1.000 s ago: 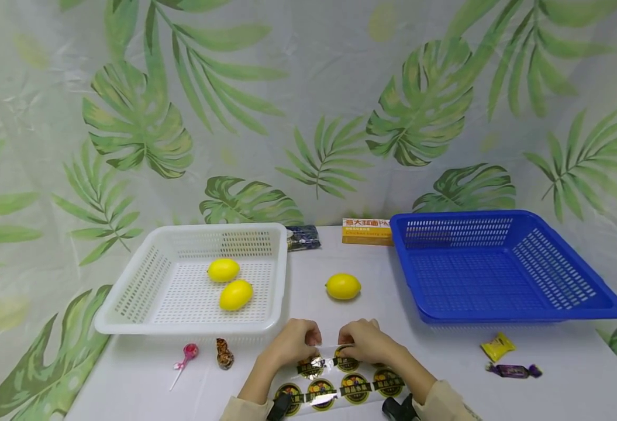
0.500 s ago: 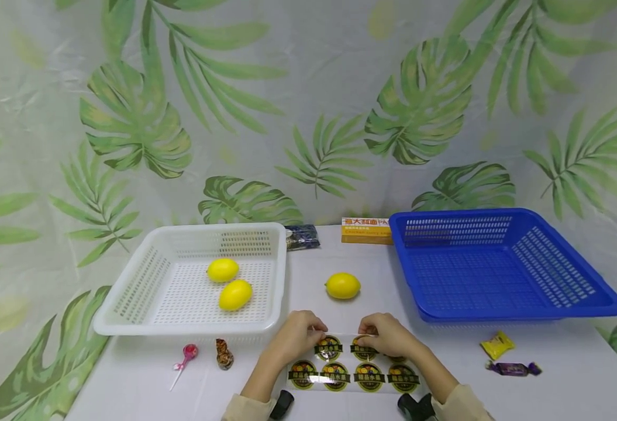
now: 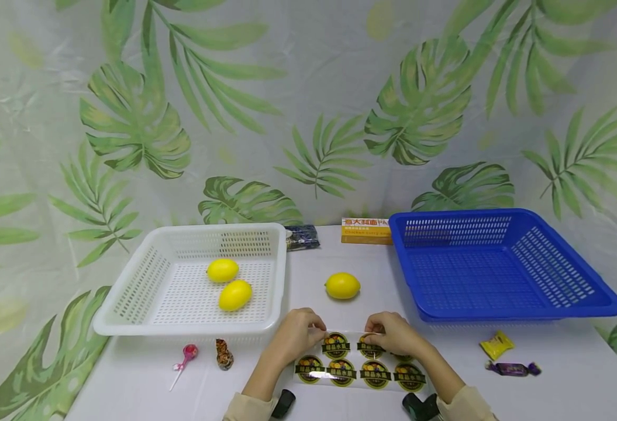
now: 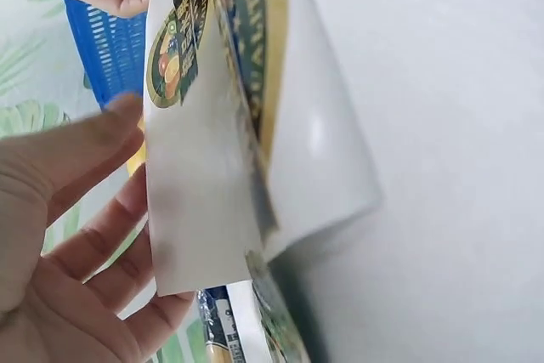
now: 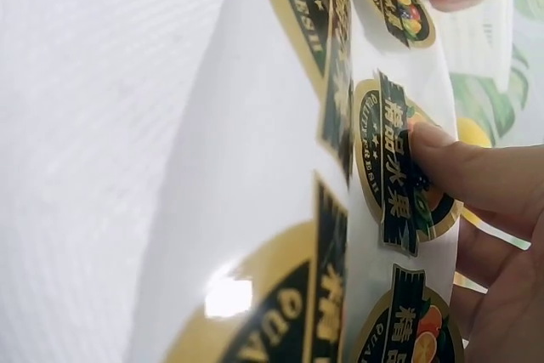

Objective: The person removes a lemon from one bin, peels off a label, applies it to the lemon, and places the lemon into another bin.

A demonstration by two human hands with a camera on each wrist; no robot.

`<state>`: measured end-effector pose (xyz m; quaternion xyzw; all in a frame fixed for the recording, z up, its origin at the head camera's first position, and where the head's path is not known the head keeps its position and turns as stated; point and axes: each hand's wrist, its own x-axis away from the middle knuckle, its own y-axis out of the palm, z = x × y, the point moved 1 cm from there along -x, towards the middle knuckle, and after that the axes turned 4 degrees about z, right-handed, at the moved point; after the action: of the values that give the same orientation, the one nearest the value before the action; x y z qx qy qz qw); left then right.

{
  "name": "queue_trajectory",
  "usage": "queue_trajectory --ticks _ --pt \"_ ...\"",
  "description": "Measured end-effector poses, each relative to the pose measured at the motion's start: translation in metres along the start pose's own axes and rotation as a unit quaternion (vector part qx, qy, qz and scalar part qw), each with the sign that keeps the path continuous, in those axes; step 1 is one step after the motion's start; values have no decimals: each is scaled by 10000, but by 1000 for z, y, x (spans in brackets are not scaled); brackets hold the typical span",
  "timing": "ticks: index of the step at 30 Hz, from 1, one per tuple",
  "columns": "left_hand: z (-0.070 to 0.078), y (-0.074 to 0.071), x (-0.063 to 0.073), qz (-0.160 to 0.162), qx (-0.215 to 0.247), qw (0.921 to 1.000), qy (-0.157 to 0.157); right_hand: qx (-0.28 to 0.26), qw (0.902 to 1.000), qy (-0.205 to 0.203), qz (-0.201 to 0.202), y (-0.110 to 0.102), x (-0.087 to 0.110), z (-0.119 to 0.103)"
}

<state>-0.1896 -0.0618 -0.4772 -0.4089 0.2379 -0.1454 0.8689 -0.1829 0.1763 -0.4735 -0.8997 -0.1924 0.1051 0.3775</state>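
To our left, the white basket (image 3: 187,328) with its two lemons (image 3: 223,271) sits as it did a second ago. Our left hand (image 3: 296,334) has barely shifted; thumb and fingers stand narrowly apart at the far left corner of the sticker sheet (image 3: 358,365), and whether they pinch it we cannot tell. The sheet has moved rightward, nearer us than the lone lemon (image 3: 343,286). Our right hand (image 3: 395,334), now farther right, pinches its far edge.

"精品水果" on stickers (image 5: 393,167), "Chicken curry" on box (image 3: 366,231)
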Motion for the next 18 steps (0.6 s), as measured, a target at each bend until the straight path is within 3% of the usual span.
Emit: queue_trajectory --ticks 10,14,18 --pt "3 5 -2 -298 135 9994 142 -304 9995 -96 -54 0 -1 3" --pt "0 8 -4 -112 268 9996 61 -340 9993 -151 -36 0 -2 6" --pt "-7 6 -4 186 547 9979 -287 -423 9990 -167 -15 -2 -3 8"
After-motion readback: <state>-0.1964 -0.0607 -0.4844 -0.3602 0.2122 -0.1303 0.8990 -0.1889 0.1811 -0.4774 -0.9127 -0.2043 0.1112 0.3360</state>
